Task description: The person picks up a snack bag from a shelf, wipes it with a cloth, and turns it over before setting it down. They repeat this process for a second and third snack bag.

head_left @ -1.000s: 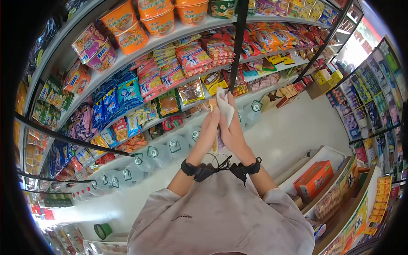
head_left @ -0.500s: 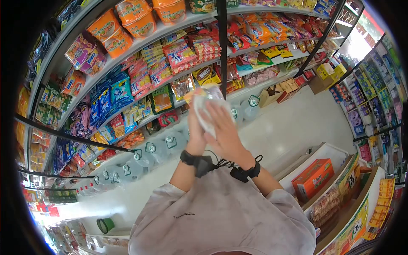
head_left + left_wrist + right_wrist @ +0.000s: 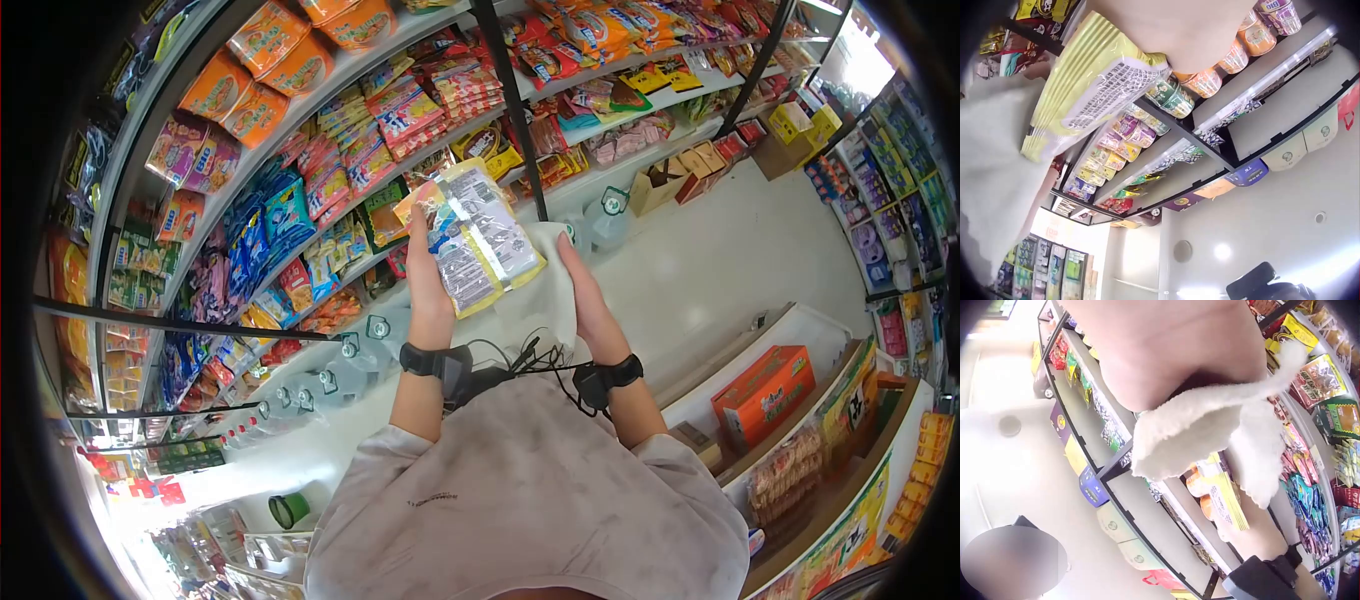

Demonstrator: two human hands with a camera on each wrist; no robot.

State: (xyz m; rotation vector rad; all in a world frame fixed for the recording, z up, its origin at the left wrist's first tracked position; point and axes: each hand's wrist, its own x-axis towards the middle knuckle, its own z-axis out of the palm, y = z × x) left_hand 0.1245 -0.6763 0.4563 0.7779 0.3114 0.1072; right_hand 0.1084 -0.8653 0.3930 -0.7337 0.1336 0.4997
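A yellow-edged snack packet [image 3: 485, 240] with a printed grey-white back panel is held in front of the chest, back side up. My left hand [image 3: 428, 280] grips it along its left edge, thumb on the near side and the other fingers beneath, hidden. My right hand [image 3: 592, 300] holds a white cloth [image 3: 552, 275] that hangs beside the packet's right edge. In the left wrist view the crimped end of the packet [image 3: 1072, 81] shows close to the cloth [image 3: 997, 169]. The right wrist view has the cloth [image 3: 1191, 428] draped from under my right hand [image 3: 1179, 350].
Shelves of bagged snacks [image 3: 325, 180] and orange noodle tubs [image 3: 270, 40] curve round ahead and left. Large water bottles [image 3: 378, 335] stand on the floor below them. At right are a low shelf unit with an orange box [image 3: 765, 395] and cartons [image 3: 800, 130] farther off.
The hands were pressed together around the packet and cloth, then parted. The packet now lies face-on in the left hand, and the right hand has moved right with the cloth.
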